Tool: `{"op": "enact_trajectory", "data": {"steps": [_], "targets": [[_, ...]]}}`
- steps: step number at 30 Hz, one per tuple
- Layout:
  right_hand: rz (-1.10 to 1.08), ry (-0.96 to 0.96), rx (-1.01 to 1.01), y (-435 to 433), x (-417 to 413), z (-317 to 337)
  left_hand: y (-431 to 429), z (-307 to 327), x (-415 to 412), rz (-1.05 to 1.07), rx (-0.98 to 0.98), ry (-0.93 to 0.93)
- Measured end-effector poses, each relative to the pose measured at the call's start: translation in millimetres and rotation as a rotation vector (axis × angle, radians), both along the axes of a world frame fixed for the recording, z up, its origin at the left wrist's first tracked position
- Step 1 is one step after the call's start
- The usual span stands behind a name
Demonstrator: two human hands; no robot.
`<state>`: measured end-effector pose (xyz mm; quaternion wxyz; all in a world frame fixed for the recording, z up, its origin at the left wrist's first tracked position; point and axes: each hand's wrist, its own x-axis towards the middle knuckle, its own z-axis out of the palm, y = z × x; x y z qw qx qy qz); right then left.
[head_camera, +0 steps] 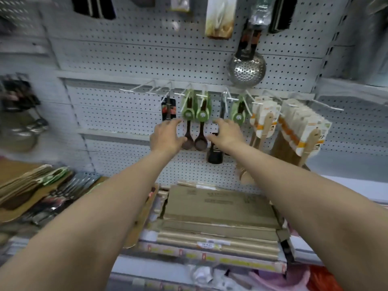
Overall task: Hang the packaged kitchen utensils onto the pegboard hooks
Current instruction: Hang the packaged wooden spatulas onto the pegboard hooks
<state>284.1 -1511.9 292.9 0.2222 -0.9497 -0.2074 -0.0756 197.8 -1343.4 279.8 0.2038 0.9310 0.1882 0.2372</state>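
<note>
Green-carded spoons point(197, 114), lettering blurred

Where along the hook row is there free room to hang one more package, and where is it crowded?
Free: the bare hooks left of the black package, and bare pegboard under them. One more bare hook sticks out right of the wooden spatula packs. Crowded: from the green-carded spoons to those packs.

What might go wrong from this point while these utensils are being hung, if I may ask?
1. The left hand reaches right beside two green-carded spoons; a bump might swing them off their hooks.
2. The right hand seems to grip a black utensil; if it misses its hook, it could drop onto the cardboard boxes below.
</note>
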Motion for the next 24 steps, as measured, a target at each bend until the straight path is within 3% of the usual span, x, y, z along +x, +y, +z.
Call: {"op": "enact_trajectory", "data": {"steps": [4, 12, 24], "targets": [[0.169, -0.1, -0.062, 95, -64, 10, 82, 3, -75, 0.105, 0.022, 0.006], [0.4, -0.054, 0.007, 263, -155, 9, 228, 1, -197, 0.334, 0.029, 0.077], [0.652, 0.013, 0.019, 517, -199, -7, 446, -12, -250, 0.557, -0.02, 0.065]]}}
